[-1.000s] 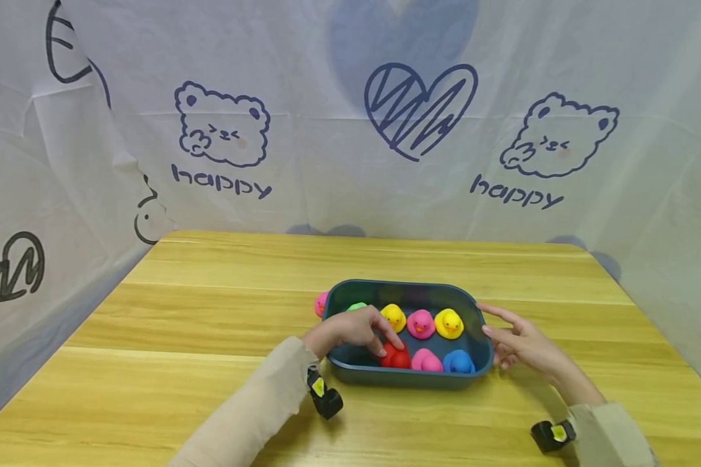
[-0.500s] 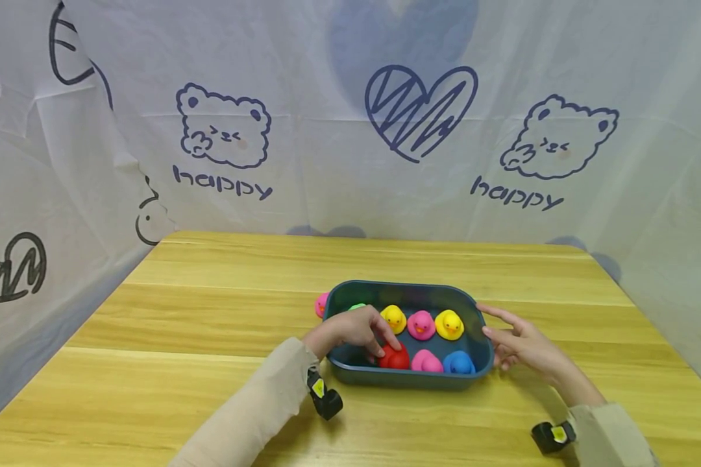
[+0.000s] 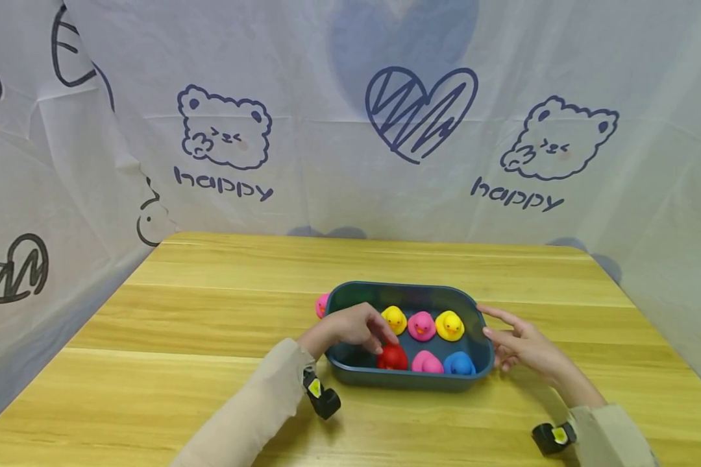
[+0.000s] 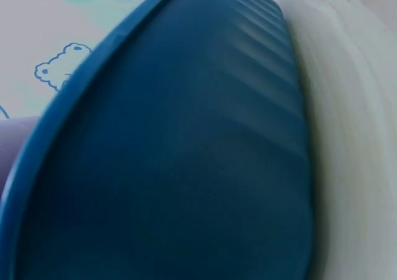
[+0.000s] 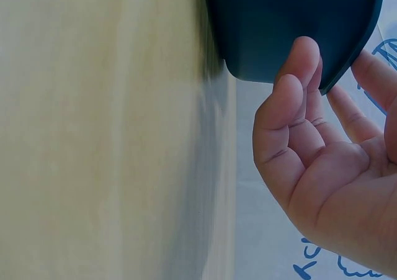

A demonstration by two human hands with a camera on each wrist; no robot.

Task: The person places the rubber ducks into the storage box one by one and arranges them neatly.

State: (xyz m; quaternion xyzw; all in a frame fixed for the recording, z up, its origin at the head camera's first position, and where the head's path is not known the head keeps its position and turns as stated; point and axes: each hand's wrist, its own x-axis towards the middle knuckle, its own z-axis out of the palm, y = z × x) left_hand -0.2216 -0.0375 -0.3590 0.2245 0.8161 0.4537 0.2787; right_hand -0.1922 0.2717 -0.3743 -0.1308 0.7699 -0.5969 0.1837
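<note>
A dark blue-green basin [image 3: 409,379] stands on the table with several rubber ducks inside. My left hand [image 3: 353,326] reaches over its left end, finger and thumb curled at the top of a red rubber duck [image 3: 393,357] in the front row. Right of that duck sit a pink duck [image 3: 427,362] and a blue duck [image 3: 459,364]. Behind them are a yellow duck [image 3: 394,320], a second pink duck [image 3: 422,325] and another yellow duck [image 3: 450,325]. My right hand [image 3: 522,340] touches the basin's right end with its fingers spread; in the right wrist view some fingers [image 5: 307,56] bend loosely beside the wall.
Another pink duck [image 3: 322,305] sits outside the basin, partly hidden behind its left end. The wooden table [image 3: 210,311] reaches back to a white printed cloth [image 3: 321,194]. In the left wrist view the basin's outer wall [image 4: 186,137] fills most of the picture.
My left hand has shifted slightly left and up, and the red duck has moved a little left. The green duck seen earlier is now hidden behind that hand. My right hand stays put.
</note>
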